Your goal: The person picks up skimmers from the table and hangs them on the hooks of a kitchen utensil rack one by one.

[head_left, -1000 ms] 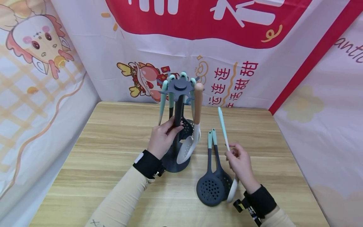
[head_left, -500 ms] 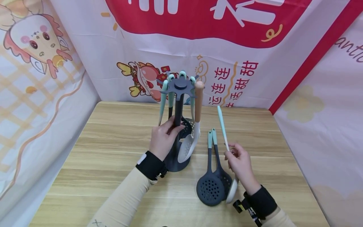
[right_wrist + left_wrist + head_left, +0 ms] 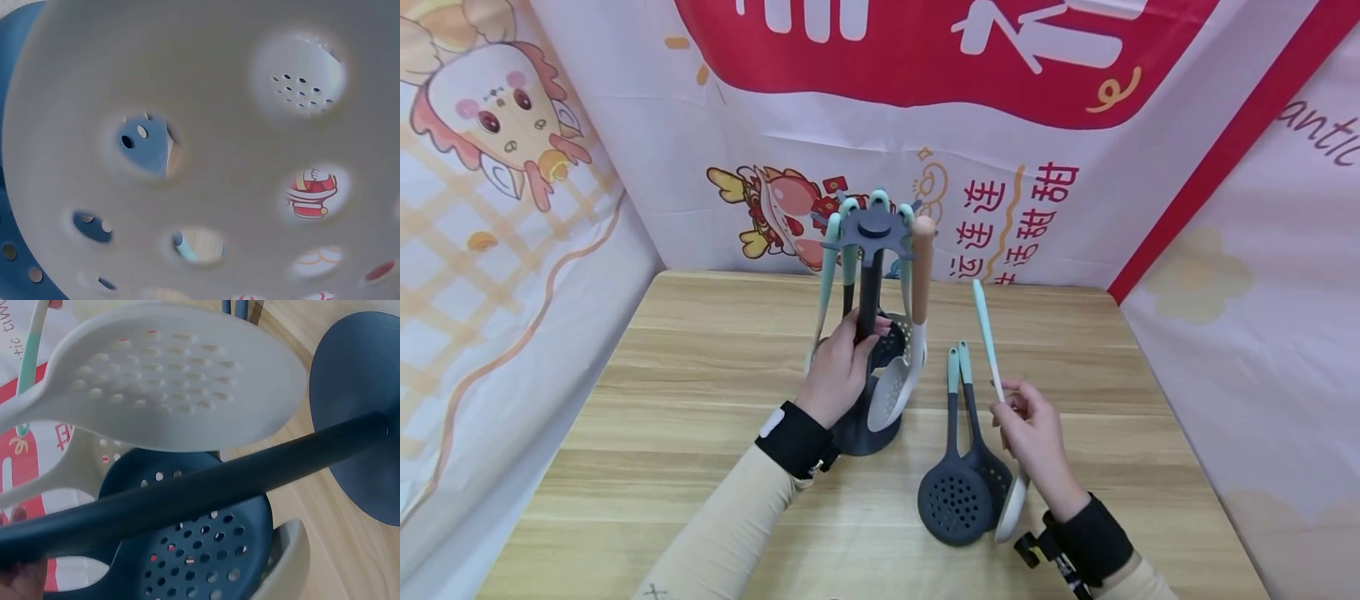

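Observation:
In the head view my left hand (image 3: 833,377) grips the dark post (image 3: 869,287) of an upright utensil stand. Its fingertips (image 3: 26,582) show at the lower left of the left wrist view. Around the stand hang several utensils with teal handles, and a white slotted spoon (image 3: 891,392) with a wooden handle at the front right. My right hand (image 3: 1033,437) pinches a white skimmer (image 3: 985,333) by the stem below its teal handle, tilted with its head low. That skimmer's perforated head (image 3: 206,125) fills most of the right wrist view. The right fingers are out of that view.
Two dark skimmers with teal handles lie on the wooden table (image 3: 700,417) beside my right hand: a front one (image 3: 955,504) overlaps a rear one (image 3: 997,475). The stand's round base (image 3: 865,437) rests on the table. Printed cloth (image 3: 880,125) hangs behind and at both sides.
The head view has shifted very slightly. My left hand sits a touch lower on the post; the right hand keeps its pinch on the white skimmer almost in place.

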Available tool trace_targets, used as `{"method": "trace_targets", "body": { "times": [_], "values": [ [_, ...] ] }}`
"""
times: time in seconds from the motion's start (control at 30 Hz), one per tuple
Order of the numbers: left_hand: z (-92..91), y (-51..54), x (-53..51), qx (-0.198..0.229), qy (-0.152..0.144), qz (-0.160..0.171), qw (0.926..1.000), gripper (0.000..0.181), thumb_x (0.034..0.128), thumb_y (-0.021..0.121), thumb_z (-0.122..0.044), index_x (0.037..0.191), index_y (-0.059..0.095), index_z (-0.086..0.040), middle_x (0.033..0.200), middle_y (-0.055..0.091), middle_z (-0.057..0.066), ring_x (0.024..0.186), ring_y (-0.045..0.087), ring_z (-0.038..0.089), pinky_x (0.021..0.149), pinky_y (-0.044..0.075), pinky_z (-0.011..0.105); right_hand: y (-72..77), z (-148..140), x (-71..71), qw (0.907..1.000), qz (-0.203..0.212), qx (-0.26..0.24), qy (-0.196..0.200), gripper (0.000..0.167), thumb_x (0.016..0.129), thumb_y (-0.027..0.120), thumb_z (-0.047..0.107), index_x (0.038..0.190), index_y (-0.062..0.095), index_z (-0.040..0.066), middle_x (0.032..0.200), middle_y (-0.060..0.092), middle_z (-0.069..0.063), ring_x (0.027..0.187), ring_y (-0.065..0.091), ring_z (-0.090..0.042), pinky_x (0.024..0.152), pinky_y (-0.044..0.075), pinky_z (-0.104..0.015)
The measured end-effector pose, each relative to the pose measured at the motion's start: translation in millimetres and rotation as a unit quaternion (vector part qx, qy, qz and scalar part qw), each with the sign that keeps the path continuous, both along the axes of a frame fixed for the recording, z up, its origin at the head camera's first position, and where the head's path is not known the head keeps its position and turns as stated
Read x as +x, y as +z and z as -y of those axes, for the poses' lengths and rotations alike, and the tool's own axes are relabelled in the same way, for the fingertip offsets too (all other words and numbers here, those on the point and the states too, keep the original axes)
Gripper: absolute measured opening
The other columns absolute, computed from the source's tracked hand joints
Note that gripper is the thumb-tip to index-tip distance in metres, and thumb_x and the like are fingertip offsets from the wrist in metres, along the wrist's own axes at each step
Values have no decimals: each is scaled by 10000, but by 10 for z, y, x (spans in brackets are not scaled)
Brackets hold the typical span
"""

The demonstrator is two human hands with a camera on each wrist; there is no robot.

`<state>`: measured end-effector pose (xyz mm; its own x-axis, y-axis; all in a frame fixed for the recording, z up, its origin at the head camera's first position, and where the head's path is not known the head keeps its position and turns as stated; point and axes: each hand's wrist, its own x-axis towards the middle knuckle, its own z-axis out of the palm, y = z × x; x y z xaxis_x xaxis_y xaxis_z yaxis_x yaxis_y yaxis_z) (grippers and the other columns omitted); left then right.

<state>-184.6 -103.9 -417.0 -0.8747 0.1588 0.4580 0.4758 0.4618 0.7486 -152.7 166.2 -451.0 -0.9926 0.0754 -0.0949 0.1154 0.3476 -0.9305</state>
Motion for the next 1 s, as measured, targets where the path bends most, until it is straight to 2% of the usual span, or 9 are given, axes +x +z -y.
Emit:
{"method": "trace_targets", "body": {
  "times": [0.17, 0.23, 0.4, 0.6, 0.83, 1.0],
  "values": [
    [71, 41, -14, -236, -317, -50, 9992, 262, 1031, 471, -27, 1284, 508, 30, 1195, 652, 144, 1118, 668, 265, 1003, 536, 413, 19, -1, 0, 10000, -85, 12, 30, 308, 917, 551, -7, 1220, 602, 17, 698, 606, -46, 432, 470, -86, 368, 394, -216],
    [83, 59, -19, -330, -312, -39, 9990, 238, 1027, 491, -44, 1256, 519, 18, 1159, 662, 136, 1093, 679, 261, 978, 551, 417, 24, -2, 1, 10000, -80, 9, 42, 308, 920, 553, -7, 1223, 600, 20, 697, 604, -38, 432, 470, -87, 371, 394, -216],
    [78, 78, -14, -502, -110, -24, 9987, 171, 1018, 533, -81, 1176, 572, -29, 1100, 695, 127, 1062, 700, 264, 942, 569, 427, 34, 6, 8, 10000, -24, -14, 40, 304, 925, 552, -7, 1224, 596, 23, 701, 607, -41, 438, 470, -90, 380, 390, -216],
    [65, 53, -7, -443, 114, -52, 9989, 185, 1005, 563, -92, 1155, 616, 3, 1068, 719, 133, 1040, 713, 269, 917, 576, 410, 32, 6, 18, 10000, -72, -26, 23, 299, 925, 549, -14, 1218, 595, 22, 695, 598, -32, 436, 469, -85, 375, 389, -213],
    [66, 29, -3, -362, 288, -234, 9987, 179, 991, 593, -115, 1135, 638, -18, 1043, 736, 121, 1022, 720, 264, 904, 582, 398, 40, 5, 26, 9999, -78, -69, 58, 309, 928, 545, -12, 1231, 590, 26, 701, 599, -30, 439, 475, -88, 375, 395, -215],
    [66, 4, -3, -325, 401, -497, 9974, 184, 974, 620, -125, 1116, 649, -12, 1022, 744, 120, 991, 730, 263, 881, 590, 396, 51, 10, 36, 9999, -70, -128, 86, 309, 929, 546, -8, 1232, 588, 27, 698, 599, -21, 441, 481, -92, 377, 398, -216]
  ]
}}
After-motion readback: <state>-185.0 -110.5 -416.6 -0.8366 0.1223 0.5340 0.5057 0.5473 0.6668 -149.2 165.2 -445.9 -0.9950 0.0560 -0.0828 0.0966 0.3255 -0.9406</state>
